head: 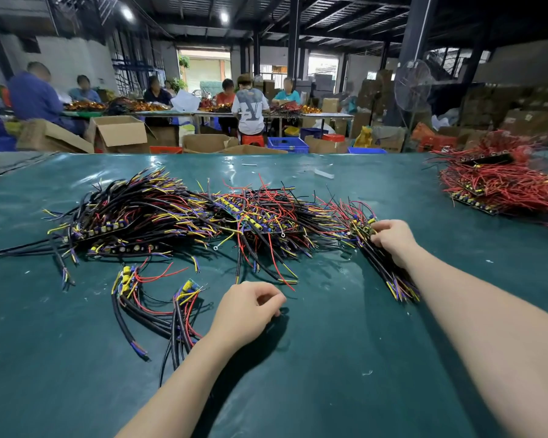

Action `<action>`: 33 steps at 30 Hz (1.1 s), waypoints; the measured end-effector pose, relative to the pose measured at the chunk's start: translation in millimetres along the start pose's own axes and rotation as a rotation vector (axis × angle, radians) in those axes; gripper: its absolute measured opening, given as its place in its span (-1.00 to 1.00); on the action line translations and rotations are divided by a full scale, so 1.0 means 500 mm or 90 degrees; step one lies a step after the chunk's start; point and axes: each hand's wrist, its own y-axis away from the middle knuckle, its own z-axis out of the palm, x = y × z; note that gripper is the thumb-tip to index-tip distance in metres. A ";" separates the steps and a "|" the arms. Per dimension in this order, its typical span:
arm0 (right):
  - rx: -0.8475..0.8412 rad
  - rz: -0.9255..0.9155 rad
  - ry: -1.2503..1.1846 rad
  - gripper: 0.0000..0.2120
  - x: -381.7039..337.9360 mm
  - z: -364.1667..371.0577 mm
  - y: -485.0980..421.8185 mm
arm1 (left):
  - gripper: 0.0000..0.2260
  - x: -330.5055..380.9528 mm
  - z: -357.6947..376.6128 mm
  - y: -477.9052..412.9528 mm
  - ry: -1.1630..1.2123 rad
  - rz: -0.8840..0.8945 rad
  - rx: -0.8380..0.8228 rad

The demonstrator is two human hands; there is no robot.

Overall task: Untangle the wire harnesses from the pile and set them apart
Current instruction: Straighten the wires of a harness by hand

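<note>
We have 1 view only, worn on the person's head. It looks forward and down across the green table (329, 358), and its wide angle makes the table's far edge bow. We sit close. The left hand (247, 306) and right hand (393, 238) lie in the lower half of the frame, with the wire pile (203, 213) just beyond them at mid-frame. Above the far edge we see deep into the workshop, where seated workers (250, 105) appear small and blurred.

Right hand (393, 238) grips a harness bundle (383, 270) beside the pile (203, 216).
</note>
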 end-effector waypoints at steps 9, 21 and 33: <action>0.057 -0.075 0.450 -0.61 0.006 0.005 0.013 | -0.76 0.004 -0.004 0.003 -0.008 -0.002 -0.011; -0.012 -0.209 0.515 -0.58 0.051 0.005 0.009 | -0.71 0.006 -0.006 0.004 -0.013 -0.003 -0.012; 0.113 -0.238 -0.103 -0.81 -0.052 0.185 0.228 | -0.77 0.006 -0.060 0.004 -0.383 0.100 0.317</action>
